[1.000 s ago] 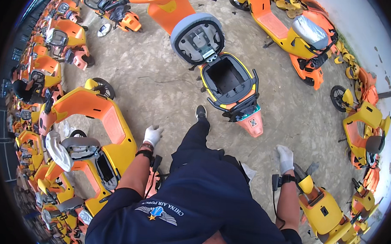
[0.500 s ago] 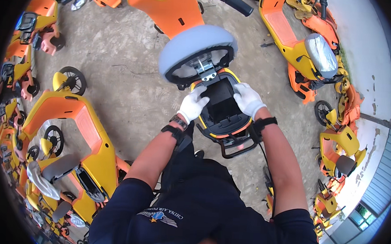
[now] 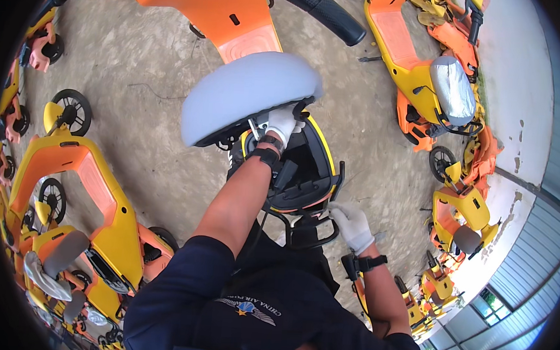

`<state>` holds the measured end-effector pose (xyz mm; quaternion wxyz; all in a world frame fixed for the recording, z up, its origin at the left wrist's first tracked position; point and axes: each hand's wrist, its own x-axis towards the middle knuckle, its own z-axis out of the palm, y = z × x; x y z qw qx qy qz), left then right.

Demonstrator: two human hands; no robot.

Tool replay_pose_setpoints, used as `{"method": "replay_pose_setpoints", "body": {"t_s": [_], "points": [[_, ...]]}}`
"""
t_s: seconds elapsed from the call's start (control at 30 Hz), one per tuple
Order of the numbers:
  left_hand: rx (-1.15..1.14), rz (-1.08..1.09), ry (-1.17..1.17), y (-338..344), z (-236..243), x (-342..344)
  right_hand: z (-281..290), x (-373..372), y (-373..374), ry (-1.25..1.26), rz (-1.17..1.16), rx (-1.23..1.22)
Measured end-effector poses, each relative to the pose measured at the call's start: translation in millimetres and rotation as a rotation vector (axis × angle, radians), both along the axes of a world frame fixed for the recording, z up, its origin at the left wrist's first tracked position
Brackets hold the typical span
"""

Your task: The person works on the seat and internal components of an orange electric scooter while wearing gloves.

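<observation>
The seat (image 3: pixel 249 96) likely needed steadying; left hand (image 3: pixel 282 123) sat beneath it, right hand (image 3: pixel 352 227) by the rail (image 3: pixel 318 244); both grips unclear.

The grey seat (image 3: pixel 252 94) looks smooth and matt.

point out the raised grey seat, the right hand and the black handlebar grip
Raised grey seat (image 3: pixel 252 94), head view: middle of its cushion
Right hand (image 3: pixel 352 226), head view: back of its glove
Black handlebar grip (image 3: pixel 324 14), head view: textured middle

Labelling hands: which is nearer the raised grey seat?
Left: left hand is at the edge of the grey seat; right hand is farther away, by the black rail.
</observation>
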<state>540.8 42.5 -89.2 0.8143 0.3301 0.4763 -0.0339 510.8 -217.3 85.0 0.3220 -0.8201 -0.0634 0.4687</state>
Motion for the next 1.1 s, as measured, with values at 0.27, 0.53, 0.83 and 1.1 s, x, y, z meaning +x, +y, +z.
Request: {"method": "replay_pose_setpoints", "body": {"t_s": [0.27, 0.53, 0.83, 1.1], "points": [[0.257, 0.143, 0.040, -32.4, -15.1, 14.8, 5.0, 34.5, -31.2, 0.036, 0.076, 0.183], [0.349, 0.232, 0.108, -31.5, -7.1, 22.4, -20.9, 70.3, -129.3, -0.178, 0.233, 0.217], [0.338, 0.229, -0.020, -46.0, 0.8, 14.7, -4.6, 31.0, -131.2, -0.163, 0.062, 0.063], [0.688, 0.134, -0.018, -52.7, -46.4, -1.6, 7.3, 73.6, 55.2, -0.534, 0.593, 0.176]]}}
